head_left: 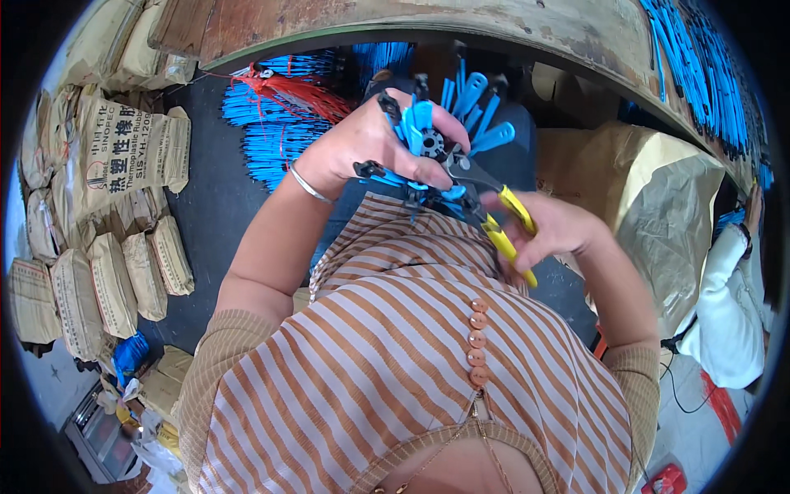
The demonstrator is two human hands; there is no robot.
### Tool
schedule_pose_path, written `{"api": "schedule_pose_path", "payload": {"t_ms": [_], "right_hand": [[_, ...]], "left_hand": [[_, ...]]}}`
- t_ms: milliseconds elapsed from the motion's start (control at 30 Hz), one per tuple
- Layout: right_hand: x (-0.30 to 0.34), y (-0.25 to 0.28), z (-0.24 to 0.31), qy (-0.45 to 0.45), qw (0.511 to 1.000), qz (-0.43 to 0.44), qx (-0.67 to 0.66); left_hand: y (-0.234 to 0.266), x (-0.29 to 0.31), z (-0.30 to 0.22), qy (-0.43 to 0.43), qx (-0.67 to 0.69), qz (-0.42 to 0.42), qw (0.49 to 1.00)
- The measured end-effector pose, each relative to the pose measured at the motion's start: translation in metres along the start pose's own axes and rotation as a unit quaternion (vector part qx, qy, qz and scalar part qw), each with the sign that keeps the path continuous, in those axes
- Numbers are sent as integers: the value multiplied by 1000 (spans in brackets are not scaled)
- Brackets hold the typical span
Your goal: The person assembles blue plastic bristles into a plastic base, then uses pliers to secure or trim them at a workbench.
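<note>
In front of my chest, my left hand (362, 142) grips a cluster of blue plastic strips (471, 95) with black ends. The strips spread out around a round, notched dark hub (433, 143); what the whole piece is, I cannot make out. My right hand (559, 224) is closed around the yellow handles of a pair of pliers (512, 247). The pliers' dark jaws lie against the cluster, close to the hub and my left thumb. Exactly what the jaws touch is hidden among the strips.
Bundles of blue strips (276, 136) with red string (300, 92) lie beyond my left forearm. A worn wooden tabletop (411, 20) curves overhead, bearing more blue strips (708, 78). Brown sacks (111, 280) are stacked left. A large paper bag (666, 222) and another person's white sleeve (728, 305) are right.
</note>
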State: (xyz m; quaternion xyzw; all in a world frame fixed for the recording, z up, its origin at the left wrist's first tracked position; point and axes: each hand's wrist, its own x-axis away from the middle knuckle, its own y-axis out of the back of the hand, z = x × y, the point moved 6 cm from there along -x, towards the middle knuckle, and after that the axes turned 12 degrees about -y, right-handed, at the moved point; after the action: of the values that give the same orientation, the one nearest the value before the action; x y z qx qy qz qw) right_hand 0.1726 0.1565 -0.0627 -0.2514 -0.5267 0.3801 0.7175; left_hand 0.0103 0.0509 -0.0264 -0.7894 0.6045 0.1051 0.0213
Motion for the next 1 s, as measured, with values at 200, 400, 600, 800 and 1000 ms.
{"api": "schedule_pose_path", "payload": {"t_ms": [200, 400, 600, 800, 1000], "right_hand": [[53, -7, 57, 332, 576, -483, 569], [26, 27, 13, -16, 980, -179, 89], [17, 13, 22, 74, 946, -207, 238], [39, -4, 51, 157, 668, -512, 516], [38, -1, 54, 213, 678, -499, 496]], "left_hand": [[13, 8, -4, -5, -69, -94, 993], [10, 2, -10, -47, -60, -79, 994], [14, 8, 1, -6, -9, -71, 997], [14, 6, -4, -39, -85, -118, 989], [10, 11, -6, -28, -48, -96, 994]]}}
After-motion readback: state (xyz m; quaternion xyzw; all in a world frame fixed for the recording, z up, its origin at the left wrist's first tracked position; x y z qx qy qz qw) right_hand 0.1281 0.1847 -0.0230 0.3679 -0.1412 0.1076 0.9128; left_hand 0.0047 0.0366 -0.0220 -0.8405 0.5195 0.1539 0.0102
